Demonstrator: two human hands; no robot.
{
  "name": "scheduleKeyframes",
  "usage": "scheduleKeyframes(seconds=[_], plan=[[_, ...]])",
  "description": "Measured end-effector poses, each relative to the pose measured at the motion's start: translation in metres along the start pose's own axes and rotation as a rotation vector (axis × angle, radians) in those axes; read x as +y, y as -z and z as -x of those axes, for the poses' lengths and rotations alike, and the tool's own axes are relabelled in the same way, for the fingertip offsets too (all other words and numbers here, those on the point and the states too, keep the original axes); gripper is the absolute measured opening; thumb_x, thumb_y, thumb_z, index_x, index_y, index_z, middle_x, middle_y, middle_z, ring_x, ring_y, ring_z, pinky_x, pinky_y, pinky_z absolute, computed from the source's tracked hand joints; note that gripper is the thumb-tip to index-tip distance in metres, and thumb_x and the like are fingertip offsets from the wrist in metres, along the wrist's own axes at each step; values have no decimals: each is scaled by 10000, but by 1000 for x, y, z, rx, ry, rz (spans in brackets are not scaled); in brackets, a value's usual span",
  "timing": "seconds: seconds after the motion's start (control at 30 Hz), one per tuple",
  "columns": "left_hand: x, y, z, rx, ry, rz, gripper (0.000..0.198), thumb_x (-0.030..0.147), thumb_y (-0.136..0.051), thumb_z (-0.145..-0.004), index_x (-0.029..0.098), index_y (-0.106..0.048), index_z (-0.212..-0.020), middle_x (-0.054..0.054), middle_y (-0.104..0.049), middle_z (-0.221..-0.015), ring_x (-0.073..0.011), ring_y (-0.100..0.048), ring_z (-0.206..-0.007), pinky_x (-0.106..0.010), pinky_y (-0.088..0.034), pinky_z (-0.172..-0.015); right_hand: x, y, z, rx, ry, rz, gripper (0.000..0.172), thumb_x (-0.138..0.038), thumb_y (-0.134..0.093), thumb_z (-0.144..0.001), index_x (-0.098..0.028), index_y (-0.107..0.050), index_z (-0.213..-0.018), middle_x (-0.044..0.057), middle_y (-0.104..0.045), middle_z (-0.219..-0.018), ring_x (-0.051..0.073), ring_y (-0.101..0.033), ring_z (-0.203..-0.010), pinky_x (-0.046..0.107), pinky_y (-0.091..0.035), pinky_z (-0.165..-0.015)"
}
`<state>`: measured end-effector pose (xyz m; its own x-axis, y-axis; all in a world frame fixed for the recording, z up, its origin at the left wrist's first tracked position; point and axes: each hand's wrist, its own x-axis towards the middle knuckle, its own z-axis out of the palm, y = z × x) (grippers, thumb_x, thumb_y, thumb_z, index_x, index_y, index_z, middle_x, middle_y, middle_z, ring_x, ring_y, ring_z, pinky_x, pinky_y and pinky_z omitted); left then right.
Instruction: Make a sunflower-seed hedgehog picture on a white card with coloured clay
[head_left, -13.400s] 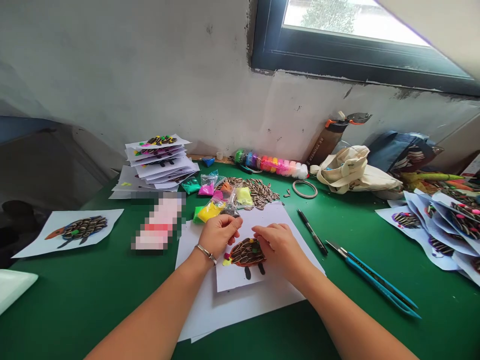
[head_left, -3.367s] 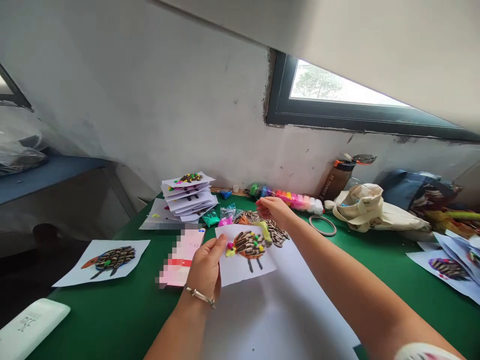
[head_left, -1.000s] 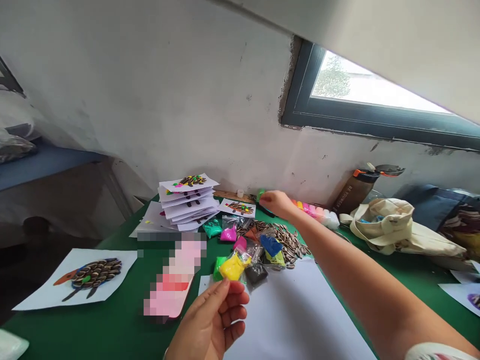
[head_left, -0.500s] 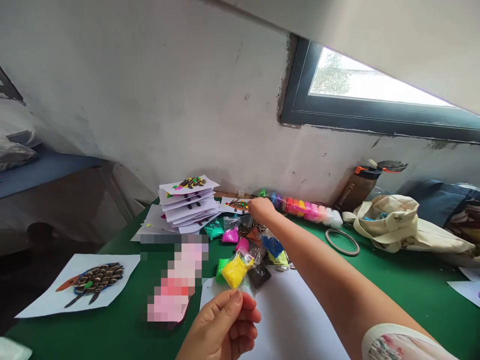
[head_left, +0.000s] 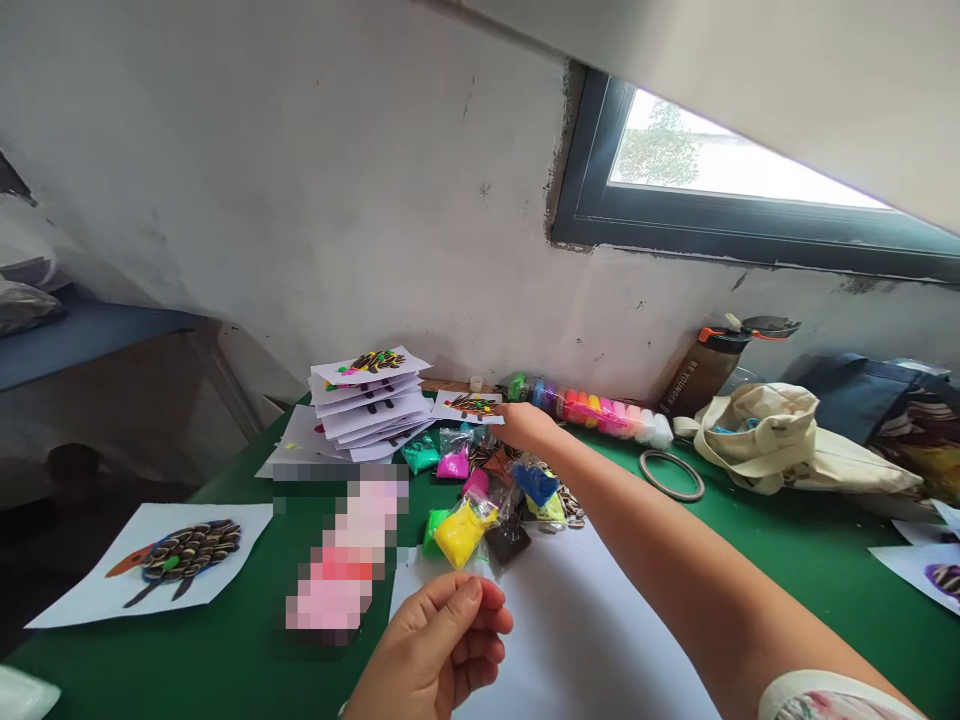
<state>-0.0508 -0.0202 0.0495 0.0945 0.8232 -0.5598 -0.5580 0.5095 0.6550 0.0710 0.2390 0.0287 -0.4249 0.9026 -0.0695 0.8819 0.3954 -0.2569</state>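
My left hand (head_left: 435, 645) is above the front edge of a white sheet of paper (head_left: 577, 620), thumb pressed to the curled index finger; anything pinched there is too small to see. My right arm stretches across the table, and my right hand (head_left: 529, 428) is closed beside the right edge of a small white card (head_left: 469, 407) bearing a picture made of seeds. Its fingertips are mostly hidden. Between the hands lie bags of clay: yellow (head_left: 461, 533), black (head_left: 508, 543), blue (head_left: 536, 483), pink (head_left: 453, 462) and teal (head_left: 421, 455), with loose seeds (head_left: 572, 507) among them.
A stack of seed pictures (head_left: 371, 410) stands at the back left. Another seed picture (head_left: 184, 560) lies at the left. Along the wall are a row of coloured clay packs (head_left: 600, 412), a brown bottle (head_left: 701, 370) and a cloth bag (head_left: 772, 430). A grey ring (head_left: 672, 475) lies at the right.
My right hand has shifted slightly right, and more of the small card's right side shows. The view has turned a little to the right. My left hand keeps its pinch.
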Motion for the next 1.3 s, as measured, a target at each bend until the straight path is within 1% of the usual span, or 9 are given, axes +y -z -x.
scheduleKeyframes(seconds=[0.17, 0.3, 0.4, 0.53, 0.67, 0.83, 1.0, 1.13, 1.3], plan=[[-1, 0, 0, -9, -8, -7, 309, 390, -797, -608, 135, -672, -731, -62, -683, -697, -106, -587, -589, -190, -454, -572, -3, -8, -6, 10, -43, -182, 278, -319, -528, -900, -189, -556, -1145, 69, -559, -1182, 197, -579, -990, 379, -501, -827], [-2, 1, -2, -11, 15, -23, 292, 379, -789, -624, 136, -663, -726, -54, -682, -690, -97, -585, -571, -186, -447, -562, 8, -11, 3, -35, -50, -328, 320, -325, -550, -886, -154, -548, -1157, 70, -556, -1182, 211, -584, -979, 388, -512, -798], [-4, 2, -5, -14, 17, -49, 305, 388, -794, -615, 135, -663, -726, -52, -682, -684, -95, -585, -560, -189, -448, -557, 19, -10, 20, -20, -36, -415, 287, -298, -594, -846, -147, -608, -1090, 46, -637, -1006, 181, -614, -845, 314, -510, -717], [-8, 2, -7, -13, -17, -89, 341, 417, -799, -597, 135, -666, -735, -50, -683, -695, -92, -582, -561, -189, -447, -556, 32, -4, 51, 119, -22, -507, 294, -283, -553, -813, -166, -662, -1059, 12, -674, -809, 153, -604, -728, 238, -451, -628], [-10, 0, -7, -6, -41, -146, 350, 431, -784, -611, 135, -666, -757, -60, -685, -716, -100, -582, -583, -199, -446, -577, 43, 2, 89, 214, -29, -567, 363, -360, -434, -854, -164, -662, -1057, 21, -683, -861, 156, -611, -772, 232, -449, -643], [-14, -1, -5, -35, -79, -252, 314, 423, -741, -671, 139, -668, -785, -71, -687, -763, -120, -586, -637, -225, -443, -621, 43, -4, 125, 236, -83, -545, 404, -432, -477, -833, -181, -645, -1101, 43, -695, -908, 179, -624, -815, 253, -453, -694], [-14, -1, -7, -65, -153, -374, 300, 425, -720, -692, 142, -680, -784, -62, -678, -757, -126, -575, -652, -226, -427, -621, 22, -16, 136, 295, -140, -459, 555, -420, -620, -737, -206, -548, -1245, 78, -671, -1041, 232, -601, -924, 303, -423, -786], [-12, -2, -8, -53, -187, -402, 293, 420, -728, -680, 145, -688, -774, -61, -679, -751, -134, -577, -660, -231, -430, -628, 10, -21, 138, 327, -133, -443, 550, -321, -625, -724, -223, -534, -1258, 83, -611, -1185, 240, -549, -1051, 308, -385, -870], [-11, -2, -8, -55, -188, -402, 296, 423, -737, -666, 144, -690, -756, -62, -673, -746, -139, -583, -654, -236, -447, -633, 11, -23, 139, 310, -140, -520, 649, -263, -622, -689, -214, -470, -1318, 64, -646, -1051, 215, -573, -923, 279, -411, -762]])
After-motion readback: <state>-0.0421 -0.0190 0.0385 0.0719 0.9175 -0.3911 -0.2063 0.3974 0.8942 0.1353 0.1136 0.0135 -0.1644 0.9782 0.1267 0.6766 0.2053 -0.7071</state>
